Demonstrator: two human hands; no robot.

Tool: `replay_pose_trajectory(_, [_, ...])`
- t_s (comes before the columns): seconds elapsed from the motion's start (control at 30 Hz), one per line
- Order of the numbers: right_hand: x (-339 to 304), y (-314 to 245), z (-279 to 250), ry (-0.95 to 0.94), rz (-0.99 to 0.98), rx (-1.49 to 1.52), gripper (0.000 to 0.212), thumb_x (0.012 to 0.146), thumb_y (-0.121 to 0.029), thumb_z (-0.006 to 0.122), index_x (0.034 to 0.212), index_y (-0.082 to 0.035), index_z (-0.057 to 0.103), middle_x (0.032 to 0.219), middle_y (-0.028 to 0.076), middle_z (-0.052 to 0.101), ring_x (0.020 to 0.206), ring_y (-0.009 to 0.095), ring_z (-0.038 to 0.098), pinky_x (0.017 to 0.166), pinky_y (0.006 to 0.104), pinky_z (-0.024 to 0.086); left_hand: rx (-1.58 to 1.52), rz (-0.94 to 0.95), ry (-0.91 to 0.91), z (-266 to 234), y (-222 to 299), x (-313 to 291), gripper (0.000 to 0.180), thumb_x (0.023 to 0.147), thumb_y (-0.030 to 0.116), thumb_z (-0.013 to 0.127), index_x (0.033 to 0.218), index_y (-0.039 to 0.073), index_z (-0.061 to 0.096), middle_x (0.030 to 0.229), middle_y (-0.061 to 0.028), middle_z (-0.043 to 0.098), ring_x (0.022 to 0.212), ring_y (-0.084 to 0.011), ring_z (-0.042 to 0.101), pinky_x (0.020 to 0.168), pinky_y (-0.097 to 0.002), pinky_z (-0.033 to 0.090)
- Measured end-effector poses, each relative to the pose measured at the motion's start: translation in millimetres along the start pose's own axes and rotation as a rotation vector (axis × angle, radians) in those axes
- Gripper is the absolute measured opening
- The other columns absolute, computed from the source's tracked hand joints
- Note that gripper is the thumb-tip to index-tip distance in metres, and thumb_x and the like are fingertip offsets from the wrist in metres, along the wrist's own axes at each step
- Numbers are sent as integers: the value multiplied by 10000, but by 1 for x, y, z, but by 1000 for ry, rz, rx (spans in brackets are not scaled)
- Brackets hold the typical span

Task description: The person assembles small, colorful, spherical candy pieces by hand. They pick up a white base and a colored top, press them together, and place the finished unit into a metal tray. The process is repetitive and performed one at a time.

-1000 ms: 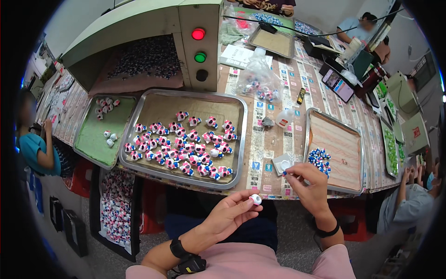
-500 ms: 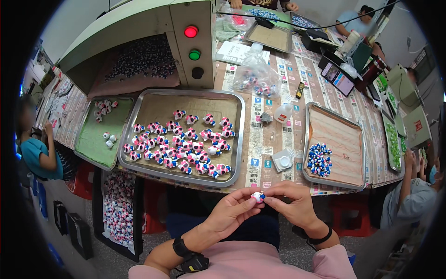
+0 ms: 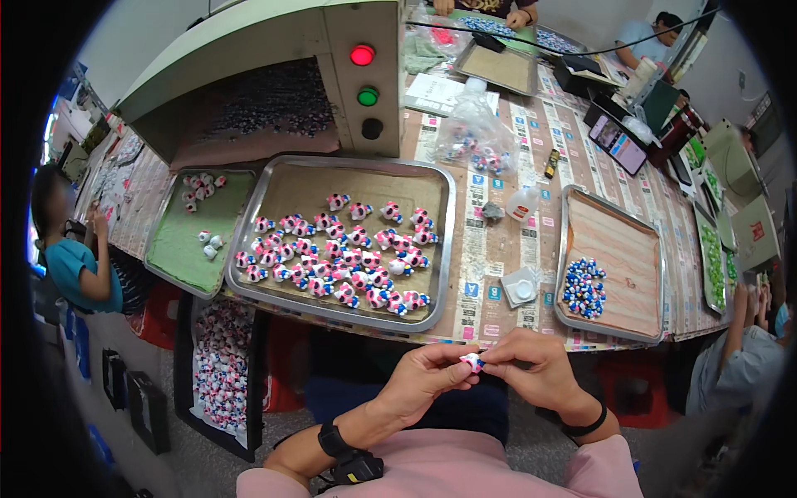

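A small white, pink and blue toy figurine (image 3: 472, 362) is pinched in front of my body, just off the table's near edge. My left hand (image 3: 425, 378) grips its white and pink side between thumb and fingers. Closed at its blue end, my right hand (image 3: 531, 370) has thumb and fingertips pressed on that part. Straight ahead, a metal tray (image 3: 444, 249) lined with brown paper bears many similar pink, white and blue figurines (image 3: 336, 260). To the right, a second tray (image 3: 614, 241) has a heap of small blue and white pieces (image 3: 584, 288) at its left.
A beige machine (image 3: 249, 91) with red and green lights stands at back left. Beside it are a green-lined tray (image 3: 178, 241), a glue bottle (image 3: 523, 202), a small white dish (image 3: 520, 288), a plastic bag (image 3: 477, 137) and a propped phone (image 3: 618, 143). A black crate (image 3: 220, 373) sits below; co-workers sit around.
The figurine has turned slightly between my fingers, showing less blue. Both hands remain on it. The whole view has shifted a little, with the table's things appearing farther right.
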State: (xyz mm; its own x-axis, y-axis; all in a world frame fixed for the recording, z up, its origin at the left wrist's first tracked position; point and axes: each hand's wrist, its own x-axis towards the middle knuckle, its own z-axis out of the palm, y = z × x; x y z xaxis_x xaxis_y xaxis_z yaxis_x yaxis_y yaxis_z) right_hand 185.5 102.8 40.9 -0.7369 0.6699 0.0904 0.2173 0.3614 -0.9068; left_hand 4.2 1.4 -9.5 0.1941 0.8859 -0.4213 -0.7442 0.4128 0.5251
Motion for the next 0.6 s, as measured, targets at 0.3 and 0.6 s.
replay_pose_trajectory(0.3, [11, -13, -9, 130, -6, 6, 200, 797, -26, 729, 996, -19, 719, 933, 116, 703, 786, 168, 657, 665, 259, 516, 831, 487, 153, -2, 45, 5, 254, 887, 89, 674, 1124, 6, 640, 1018, -70, 652, 861, -120, 650, 743, -241, 531])
replay_pose_trajectory(0.6, [0, -6, -5, 188, -22, -60, 151, 777, 17, 699, 926, 2, 718, 883, 123, 695, 775, 188, 652, 687, 279, 499, 1698, 1021, 510, -27, 83, 38, 248, 774, 164, 706, 1000, 79, 650, 1020, -90, 533, 1031, -282, 465, 886, -414, 338])
